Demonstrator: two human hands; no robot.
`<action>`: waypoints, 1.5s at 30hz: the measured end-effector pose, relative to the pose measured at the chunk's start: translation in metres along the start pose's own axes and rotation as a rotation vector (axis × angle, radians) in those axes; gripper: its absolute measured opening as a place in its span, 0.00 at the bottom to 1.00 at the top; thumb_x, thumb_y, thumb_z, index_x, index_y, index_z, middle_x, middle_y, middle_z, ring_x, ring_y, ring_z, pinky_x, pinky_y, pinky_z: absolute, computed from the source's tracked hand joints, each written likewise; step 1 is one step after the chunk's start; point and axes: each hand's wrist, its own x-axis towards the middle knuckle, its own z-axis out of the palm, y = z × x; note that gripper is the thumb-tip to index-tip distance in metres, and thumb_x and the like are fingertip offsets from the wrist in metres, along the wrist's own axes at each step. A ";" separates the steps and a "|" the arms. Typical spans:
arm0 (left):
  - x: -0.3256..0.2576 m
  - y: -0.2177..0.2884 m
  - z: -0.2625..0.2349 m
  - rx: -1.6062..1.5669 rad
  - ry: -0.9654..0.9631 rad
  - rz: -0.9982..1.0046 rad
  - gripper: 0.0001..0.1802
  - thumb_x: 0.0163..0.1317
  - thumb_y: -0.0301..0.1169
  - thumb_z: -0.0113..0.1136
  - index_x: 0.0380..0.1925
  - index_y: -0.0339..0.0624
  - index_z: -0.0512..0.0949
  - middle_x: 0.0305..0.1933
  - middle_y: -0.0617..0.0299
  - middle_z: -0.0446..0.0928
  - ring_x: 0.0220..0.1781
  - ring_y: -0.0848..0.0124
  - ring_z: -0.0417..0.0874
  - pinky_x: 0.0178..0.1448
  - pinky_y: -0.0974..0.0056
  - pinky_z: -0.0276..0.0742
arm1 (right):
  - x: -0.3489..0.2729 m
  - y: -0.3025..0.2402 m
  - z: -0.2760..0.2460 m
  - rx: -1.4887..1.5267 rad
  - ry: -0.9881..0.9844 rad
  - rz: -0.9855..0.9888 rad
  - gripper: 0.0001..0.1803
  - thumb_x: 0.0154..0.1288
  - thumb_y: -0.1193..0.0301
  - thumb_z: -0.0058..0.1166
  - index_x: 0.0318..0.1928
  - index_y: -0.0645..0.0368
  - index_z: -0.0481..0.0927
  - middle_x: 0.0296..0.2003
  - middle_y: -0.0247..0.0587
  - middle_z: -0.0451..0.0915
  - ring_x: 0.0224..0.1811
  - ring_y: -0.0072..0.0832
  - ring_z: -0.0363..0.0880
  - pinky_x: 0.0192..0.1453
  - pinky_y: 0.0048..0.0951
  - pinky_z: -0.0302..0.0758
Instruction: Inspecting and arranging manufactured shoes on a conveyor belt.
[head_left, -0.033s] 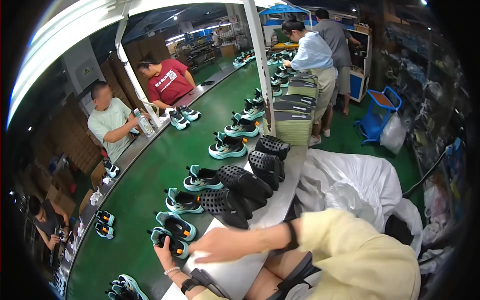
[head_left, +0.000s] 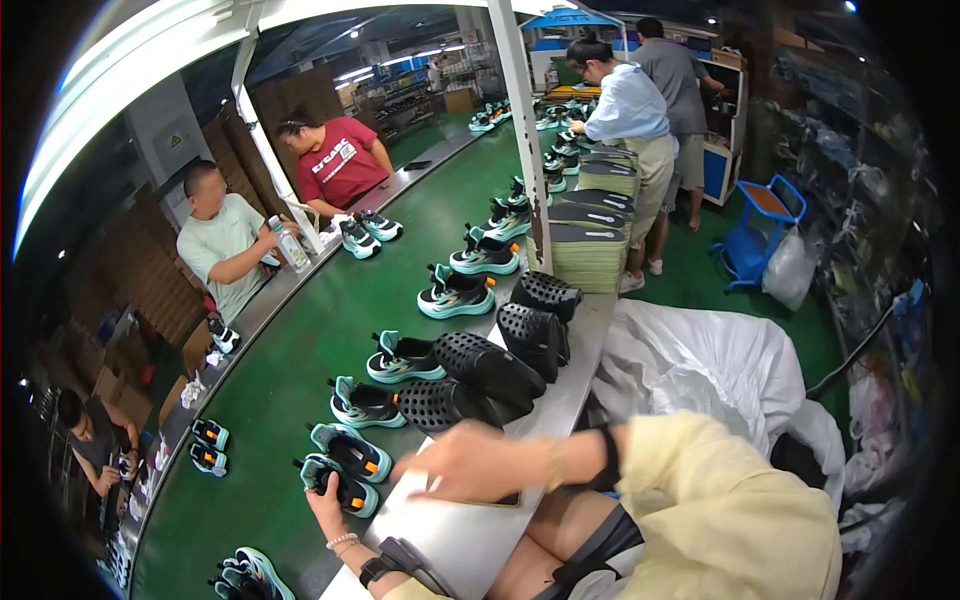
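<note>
My left hand (head_left: pixel 326 512), with a beaded bracelet at its wrist, grips a black and teal sneaker (head_left: pixel 352 494), thumb at the shoe's opening. Directly behind it stands another sneaker (head_left: pixel 350 452) with an orange tab. To the right, my right hand (head_left: pixel 465 462) hovers over the pale metal ledge (head_left: pixel 440 540), smeared by motion, so its fingers and anything in them are unclear. Beneath its wrist shows the edge of a dark flat object (head_left: pixel 505 497). Black, perforated, clog-like pieces (head_left: pixel 455 402) stand just beyond this hand.
More sneakers (head_left: pixel 455 296) line the green belt (head_left: pixel 300 370). Stacked grey-green insoles (head_left: pixel 585 255) lie beside a white post (head_left: pixel 522 130). White sheeting (head_left: pixel 700 350) is heaped at right, near a blue cart (head_left: pixel 755 235). Several co-workers stand around the belt.
My right hand has lifted away to the right from beside the held sneaker, and the dark flat object's edge now shows under it. My left hand stays on the sneaker.
</note>
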 end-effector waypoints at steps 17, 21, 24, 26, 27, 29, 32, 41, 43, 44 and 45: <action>0.009 0.032 0.012 0.442 -0.094 -0.212 0.32 0.50 0.23 0.72 0.57 0.35 0.71 0.48 0.52 0.81 0.49 0.64 0.83 0.53 0.59 0.80 | -0.167 0.260 -0.159 -0.357 0.584 0.428 0.40 0.55 0.57 0.70 0.64 0.62 0.68 0.57 0.54 0.77 0.59 0.49 0.76 0.62 0.41 0.73; 0.009 0.008 -0.031 0.823 0.027 -0.087 0.31 0.47 0.23 0.73 0.54 0.33 0.73 0.47 0.49 0.82 0.46 0.59 0.85 0.51 0.57 0.82 | -0.156 0.267 -0.147 -0.325 0.549 0.376 0.41 0.55 0.58 0.70 0.65 0.61 0.67 0.57 0.54 0.77 0.59 0.49 0.76 0.62 0.41 0.73; 0.006 -0.001 -0.037 0.813 0.061 0.009 0.30 0.44 0.24 0.73 0.51 0.34 0.77 0.45 0.44 0.83 0.48 0.52 0.85 0.55 0.56 0.79 | -0.158 0.270 -0.143 -0.317 0.534 0.390 0.38 0.55 0.60 0.70 0.62 0.62 0.69 0.57 0.53 0.77 0.59 0.49 0.77 0.62 0.40 0.74; -0.001 0.017 -0.028 0.851 0.052 0.044 0.34 0.43 0.26 0.73 0.55 0.41 0.76 0.47 0.46 0.83 0.50 0.53 0.84 0.56 0.56 0.79 | -0.156 0.264 -0.141 -0.340 0.629 0.336 0.33 0.55 0.64 0.70 0.59 0.63 0.72 0.58 0.53 0.77 0.60 0.47 0.77 0.62 0.38 0.73; 0.003 0.015 -0.040 0.857 0.057 0.016 0.41 0.42 0.28 0.73 0.61 0.44 0.71 0.47 0.46 0.83 0.50 0.53 0.84 0.57 0.57 0.79 | -0.151 0.258 -0.142 -0.301 0.671 0.325 0.32 0.55 0.66 0.70 0.57 0.63 0.72 0.58 0.52 0.77 0.60 0.45 0.77 0.63 0.38 0.73; -0.008 0.027 -0.045 1.030 0.240 0.210 0.49 0.42 0.28 0.73 0.68 0.43 0.62 0.66 0.42 0.69 0.66 0.48 0.72 0.67 0.54 0.70 | -0.143 0.237 -0.154 -0.225 0.750 0.300 0.30 0.54 0.69 0.70 0.56 0.63 0.73 0.60 0.50 0.77 0.61 0.40 0.75 0.64 0.36 0.71; -0.036 0.101 0.066 0.861 0.465 0.363 0.22 0.56 0.24 0.62 0.53 0.39 0.74 0.52 0.45 0.76 0.52 0.52 0.79 0.52 0.53 0.75 | -0.142 0.201 -0.189 0.044 0.970 0.184 0.30 0.56 0.69 0.70 0.57 0.64 0.72 0.58 0.47 0.77 0.60 0.33 0.75 0.65 0.33 0.70; -0.070 0.026 0.062 0.826 0.206 0.283 0.13 0.60 0.35 0.64 0.40 0.39 0.78 0.38 0.47 0.78 0.41 0.47 0.81 0.45 0.51 0.78 | 0.023 -0.021 -0.047 0.102 0.345 0.092 0.23 0.55 0.63 0.71 0.44 0.65 0.78 0.30 0.44 0.84 0.31 0.31 0.84 0.38 0.27 0.79; -0.074 0.040 0.080 0.809 0.208 0.308 0.11 0.60 0.34 0.64 0.37 0.40 0.79 0.37 0.49 0.78 0.41 0.48 0.81 0.43 0.50 0.78 | 0.056 -0.011 0.006 -0.034 0.113 0.148 0.24 0.57 0.59 0.69 0.42 0.67 0.77 0.29 0.53 0.83 0.31 0.44 0.84 0.35 0.36 0.79; -0.080 0.050 0.082 0.820 0.209 0.263 0.11 0.60 0.35 0.65 0.37 0.40 0.79 0.39 0.49 0.78 0.41 0.49 0.82 0.43 0.50 0.78 | 0.069 -0.001 0.033 -0.130 0.009 0.187 0.24 0.58 0.58 0.68 0.41 0.68 0.77 0.27 0.55 0.82 0.31 0.48 0.84 0.35 0.39 0.79; -0.081 0.051 0.087 0.758 0.191 0.243 0.13 0.58 0.35 0.66 0.38 0.39 0.80 0.43 0.48 0.78 0.45 0.49 0.81 0.47 0.51 0.77 | 0.081 0.012 0.052 -0.214 -0.030 0.214 0.24 0.58 0.58 0.67 0.40 0.69 0.77 0.26 0.56 0.82 0.32 0.49 0.84 0.36 0.41 0.79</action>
